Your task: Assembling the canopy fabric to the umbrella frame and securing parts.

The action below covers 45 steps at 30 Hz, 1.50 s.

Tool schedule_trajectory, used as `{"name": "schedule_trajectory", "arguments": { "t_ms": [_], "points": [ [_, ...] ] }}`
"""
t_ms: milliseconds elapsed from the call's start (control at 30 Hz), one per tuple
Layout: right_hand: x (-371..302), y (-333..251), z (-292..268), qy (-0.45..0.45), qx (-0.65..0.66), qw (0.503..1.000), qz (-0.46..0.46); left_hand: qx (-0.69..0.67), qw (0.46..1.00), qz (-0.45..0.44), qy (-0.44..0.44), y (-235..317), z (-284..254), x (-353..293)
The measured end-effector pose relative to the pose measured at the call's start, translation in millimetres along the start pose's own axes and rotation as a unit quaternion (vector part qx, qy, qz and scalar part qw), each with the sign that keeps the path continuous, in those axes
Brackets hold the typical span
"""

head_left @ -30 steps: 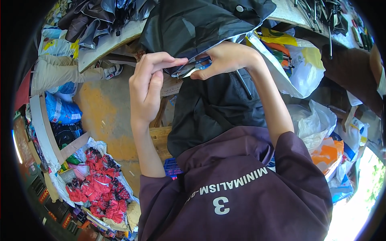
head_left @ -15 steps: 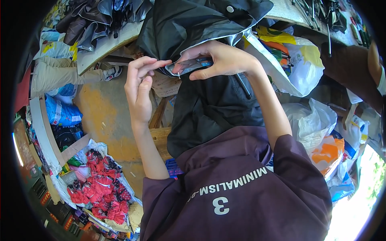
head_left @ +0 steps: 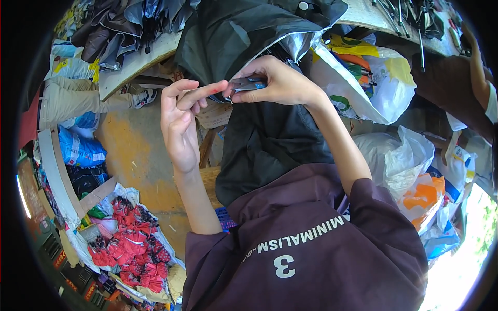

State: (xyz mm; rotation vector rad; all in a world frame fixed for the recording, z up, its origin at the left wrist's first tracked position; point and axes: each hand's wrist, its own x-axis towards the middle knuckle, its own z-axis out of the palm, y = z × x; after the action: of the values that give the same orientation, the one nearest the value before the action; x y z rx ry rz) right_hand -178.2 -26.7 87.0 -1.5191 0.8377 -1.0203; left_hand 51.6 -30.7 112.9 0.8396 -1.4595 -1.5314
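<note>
A black umbrella canopy (head_left: pixel 223 46) with a silvery inner side drapes from the table edge toward my lap. In my right hand (head_left: pixel 272 82) is a small pair of snips (head_left: pixel 250 84), with metal blades and some blue on it, at the canopy's near edge. My left hand (head_left: pixel 184 116) is raised to the left, palm partly turned toward me. One of its fingers stretches across to the right fingertips, and its thumb stays apart. Just under the right fingertips a small metal tip shows. Whether the left fingertip presses on cloth or thread is hidden.
Folded dark umbrellas (head_left: pixel 148 26) lie on the left tabletop, and metal umbrella shafts (head_left: pixel 399 18) at the far right. Plastic bags (head_left: pixel 402 160) crowd the right side. Red cloth bundles (head_left: pixel 129 238) fill a lined container at lower left. Another person's leg (head_left: pixel 72 101) shows on the left.
My right hand has shifted slightly left, its fingers closing more around the snips. The left hand has turned a little, its outstretched finger meeting the right fingertips.
</note>
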Motion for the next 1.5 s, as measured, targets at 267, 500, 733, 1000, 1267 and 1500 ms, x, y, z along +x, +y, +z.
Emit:
{"name": "schedule_trajectory", "arguments": {
  "t_ms": [267, 500, 733, 1000, 1267, 1500],
  "points": [
    [0, 10, 3, -0.01, 0.074, 0.997, 0.002, 0.076, 0.995, 0.033, -0.061, 12, 18, 17],
    [-6, 15, 5, 0.016, 0.107, 0.994, 0.014, 0.165, 0.985, 0.041, -0.017, 7, 13, 9],
    [-9, 5, 14, 0.055, 0.115, 0.991, 0.036, 0.312, 0.939, 0.126, 0.066, -11, 12, -3],
    [-9, -2, 10, 0.064, -0.025, 0.997, 0.022, 0.357, 0.913, 0.159, 0.116, -24, 14, -8],
    [-9, -13, 18, 0.089, -0.164, 0.982, -0.001, 0.354, 0.905, 0.164, 0.169, -27, 19, -10],
    [-7, -10, 27, 0.125, -0.036, 0.991, 0.037, 0.311, 0.92, 0.143, 0.189, -27, 22, -11]
  ]
}}
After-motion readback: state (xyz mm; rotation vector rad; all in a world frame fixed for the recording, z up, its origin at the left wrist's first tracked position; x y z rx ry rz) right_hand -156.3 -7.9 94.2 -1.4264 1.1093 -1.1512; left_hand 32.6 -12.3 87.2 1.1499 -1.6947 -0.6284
